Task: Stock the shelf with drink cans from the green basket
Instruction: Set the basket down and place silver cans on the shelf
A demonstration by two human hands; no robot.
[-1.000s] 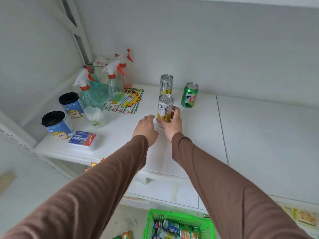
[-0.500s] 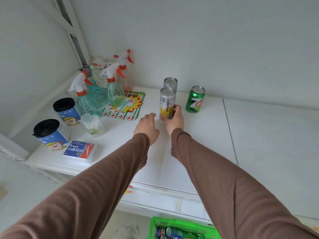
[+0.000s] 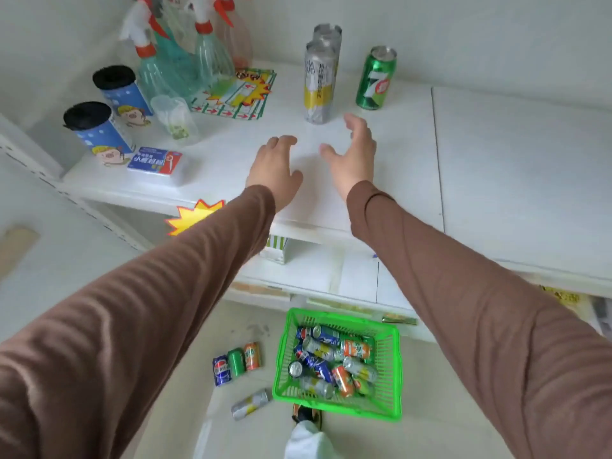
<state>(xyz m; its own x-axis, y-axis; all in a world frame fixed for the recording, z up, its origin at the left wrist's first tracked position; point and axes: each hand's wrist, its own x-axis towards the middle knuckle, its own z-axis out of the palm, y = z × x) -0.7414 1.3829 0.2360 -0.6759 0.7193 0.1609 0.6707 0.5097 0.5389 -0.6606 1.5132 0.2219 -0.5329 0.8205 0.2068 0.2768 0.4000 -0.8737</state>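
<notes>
On the white shelf (image 3: 381,167) a tall silver-and-yellow can (image 3: 318,84) stands upright, directly in front of a second like can (image 3: 328,33). A green 7-Up can (image 3: 376,78) stands to their right. My right hand (image 3: 351,150) hovers just short of the front can with fingers spread, holding nothing. My left hand (image 3: 275,167) rests flat over the shelf, empty. Below on the floor, the green basket (image 3: 387,356) holds several mixed drink cans.
Spray bottles (image 3: 175,61), two blue tubs with black lids (image 3: 99,134), a plastic cup (image 3: 174,117), a blue packet (image 3: 155,162) and price cards (image 3: 238,94) fill the shelf's left end. Loose cans (image 3: 236,362) and a fallen silver can (image 3: 250,404) lie on the floor left of the basket.
My right hand has let go of the silver-and-yellow can, now standing in front of its twin, and pulled back open. My view has tilted down, bringing the basket into sight.
</notes>
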